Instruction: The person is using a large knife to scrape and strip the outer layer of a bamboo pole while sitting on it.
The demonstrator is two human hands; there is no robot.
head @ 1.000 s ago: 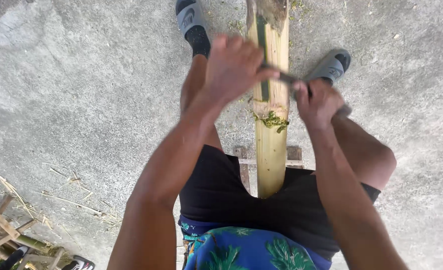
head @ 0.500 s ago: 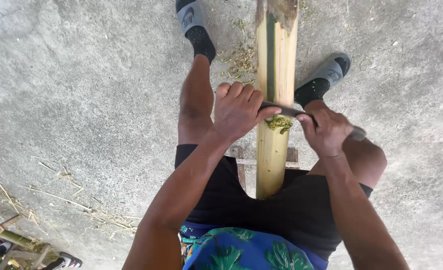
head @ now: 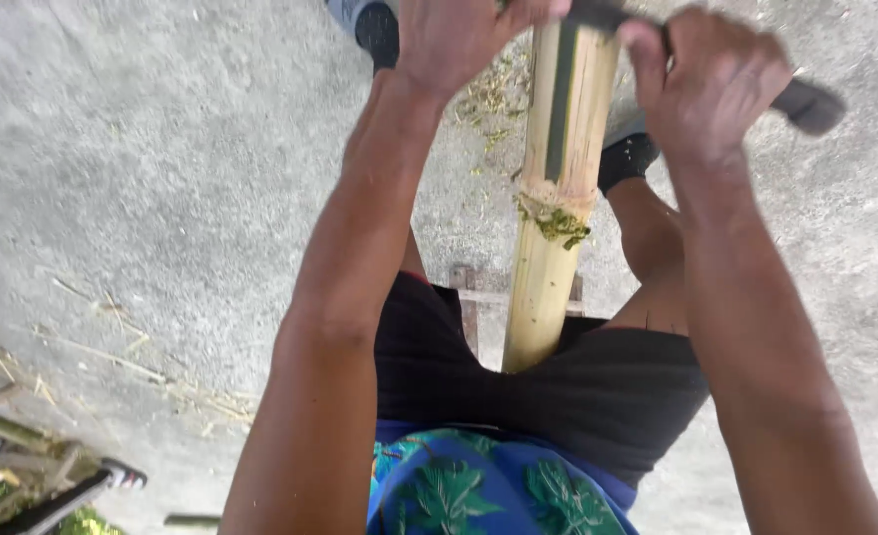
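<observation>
Both arms stretch toward twelve o'clock over a long, pale yellow bamboo pole (head: 556, 188) that runs from between the person's thighs up to the top edge. The left hand (head: 464, 35) is closed in a fist around one end of a dark, straight-bladed scraping knife (head: 805, 102) laid across the pole; the hand hides that end. The right hand (head: 708, 79) is wrapped tight around the knife's other end, whose dark handle sticks out toward three o'clock. A strip of green skin remains on the pole below the blade, and a clump of green shavings (head: 558, 223) clings at the pole's node. More shavings lie on the grey concrete ground (head: 161, 168) at eleven o'clock of the node. Black shorts (head: 568, 396) and a blue leaf-patterned shirt (head: 488, 490) fill six o'clock.
</observation>
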